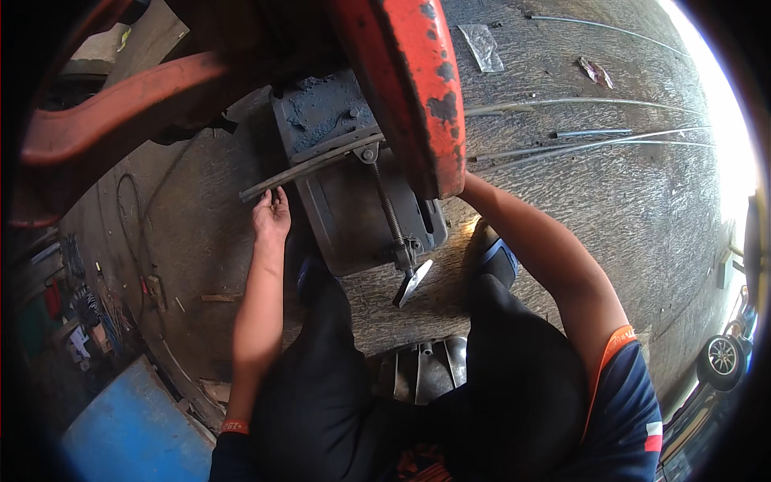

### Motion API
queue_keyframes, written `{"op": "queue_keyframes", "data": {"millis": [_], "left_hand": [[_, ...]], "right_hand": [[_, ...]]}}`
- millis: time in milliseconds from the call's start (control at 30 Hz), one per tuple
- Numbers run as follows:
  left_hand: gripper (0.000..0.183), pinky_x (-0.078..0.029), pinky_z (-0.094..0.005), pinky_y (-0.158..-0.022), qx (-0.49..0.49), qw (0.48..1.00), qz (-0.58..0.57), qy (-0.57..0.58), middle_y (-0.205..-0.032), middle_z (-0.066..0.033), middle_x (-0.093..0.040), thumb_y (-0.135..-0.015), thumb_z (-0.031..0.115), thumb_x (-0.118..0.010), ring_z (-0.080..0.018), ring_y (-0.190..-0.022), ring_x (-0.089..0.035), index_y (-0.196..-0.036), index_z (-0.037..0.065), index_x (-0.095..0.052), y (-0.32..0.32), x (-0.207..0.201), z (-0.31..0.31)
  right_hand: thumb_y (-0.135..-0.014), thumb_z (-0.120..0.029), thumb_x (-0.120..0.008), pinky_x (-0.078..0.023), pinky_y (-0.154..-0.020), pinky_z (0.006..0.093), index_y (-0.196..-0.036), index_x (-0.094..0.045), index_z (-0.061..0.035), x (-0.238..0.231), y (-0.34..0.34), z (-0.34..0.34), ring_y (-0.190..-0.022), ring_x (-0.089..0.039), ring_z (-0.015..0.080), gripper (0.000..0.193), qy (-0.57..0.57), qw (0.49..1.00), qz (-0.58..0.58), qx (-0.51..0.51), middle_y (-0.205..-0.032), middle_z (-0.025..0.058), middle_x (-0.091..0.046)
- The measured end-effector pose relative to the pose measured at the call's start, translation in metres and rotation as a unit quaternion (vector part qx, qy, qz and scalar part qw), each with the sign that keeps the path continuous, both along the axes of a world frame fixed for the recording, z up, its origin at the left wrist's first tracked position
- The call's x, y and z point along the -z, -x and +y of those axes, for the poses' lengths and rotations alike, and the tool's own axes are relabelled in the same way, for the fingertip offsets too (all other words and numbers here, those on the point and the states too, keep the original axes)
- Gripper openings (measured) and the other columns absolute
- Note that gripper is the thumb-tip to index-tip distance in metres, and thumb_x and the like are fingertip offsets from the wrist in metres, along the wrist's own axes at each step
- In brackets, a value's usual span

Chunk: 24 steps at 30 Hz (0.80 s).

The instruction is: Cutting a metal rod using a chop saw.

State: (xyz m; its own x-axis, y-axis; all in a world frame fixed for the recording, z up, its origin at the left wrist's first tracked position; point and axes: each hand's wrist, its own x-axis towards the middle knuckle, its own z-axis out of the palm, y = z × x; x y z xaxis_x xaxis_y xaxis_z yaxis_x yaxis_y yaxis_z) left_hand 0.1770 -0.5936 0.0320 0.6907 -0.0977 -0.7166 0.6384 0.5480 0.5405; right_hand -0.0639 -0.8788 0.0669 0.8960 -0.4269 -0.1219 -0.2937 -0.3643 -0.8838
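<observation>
A metal cut-off saw with a chipped red guard stands between my feet. Across its grey base lies a thin metal pipe, set slantwise against the vise. My left hand is at the pipe's left end, palm up, fingers a little apart, with the fingertips at the pipe's near edge. A threaded vise screw runs from the pipe toward me and ends in a pale crank handle. My right forearm reaches behind the red guard, which hides my right hand.
Long metal rods lie on the floor to the right, with a clear plastic bag beyond them. A cable loops at the left. A blue panel is at lower left; a car wheel shows at far right.
</observation>
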Motion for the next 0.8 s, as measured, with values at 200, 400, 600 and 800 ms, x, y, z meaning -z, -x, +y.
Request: {"op": "queue_keyframes", "data": {"millis": [200, 400, 600, 800], "left_hand": [[0.012, -0.052, -0.0371, -0.093, -0.002, 1.000, -0.020, -0.005, -0.104, -0.0137, -0.055, -0.093, -0.001, -0.049, -0.0229, -0.096, -0.054, -0.103, -0.005, -0.053, -0.008, -0.010, 0.010], [0.014, -0.052, -0.0362, -0.092, 0.004, 1.000, -0.007, 0.002, -0.105, -0.0129, -0.055, -0.092, 0.000, -0.052, -0.0215, -0.098, -0.054, -0.105, -0.005, -0.052, 0.009, 0.003, -0.008], [0.020, -0.054, -0.0335, -0.090, -0.012, 0.999, 0.002, -0.050, -0.105, -0.0118, -0.056, -0.091, 0.005, -0.058, -0.0200, -0.098, -0.055, -0.106, -0.006, -0.052, 0.005, -0.009, -0.002], [0.015, -0.055, -0.0299, -0.087, 0.004, 1.000, -0.015, -0.023, -0.099, -0.0092, -0.058, -0.090, 0.007, -0.060, -0.0177, -0.093, -0.057, -0.099, -0.004, -0.057, 0.001, 0.001, 0.003]], "right_hand": [[-0.076, -0.022, -0.056, -0.051, -0.074, 0.0478, -0.116, -0.060, -0.0111, -0.001, -0.001, 0.000, -0.083, -0.062, 0.0402, 0.041, 0.100, 0.991, 0.092, -0.019, -0.086, 0.0235, -0.065], [-0.075, -0.021, -0.058, -0.051, -0.076, 0.0474, -0.120, -0.057, -0.0088, 0.075, 0.014, -0.024, -0.084, -0.062, 0.0399, 0.047, -0.049, 0.998, -0.033, 0.017, -0.087, 0.0233, -0.065], [-0.072, -0.021, -0.058, -0.050, -0.081, 0.0452, -0.127, -0.051, -0.0072, -0.002, 0.010, 0.005, -0.090, -0.063, 0.0393, 0.057, 0.024, 0.998, 0.049, -0.018, -0.090, 0.0237, -0.066], [-0.075, -0.026, -0.061, -0.050, -0.078, 0.0424, -0.113, -0.062, -0.0055, 0.000, 0.019, 0.002, -0.087, -0.065, 0.0374, 0.043, 0.036, 0.998, 0.012, 0.058, -0.089, 0.0223, -0.067]]}}
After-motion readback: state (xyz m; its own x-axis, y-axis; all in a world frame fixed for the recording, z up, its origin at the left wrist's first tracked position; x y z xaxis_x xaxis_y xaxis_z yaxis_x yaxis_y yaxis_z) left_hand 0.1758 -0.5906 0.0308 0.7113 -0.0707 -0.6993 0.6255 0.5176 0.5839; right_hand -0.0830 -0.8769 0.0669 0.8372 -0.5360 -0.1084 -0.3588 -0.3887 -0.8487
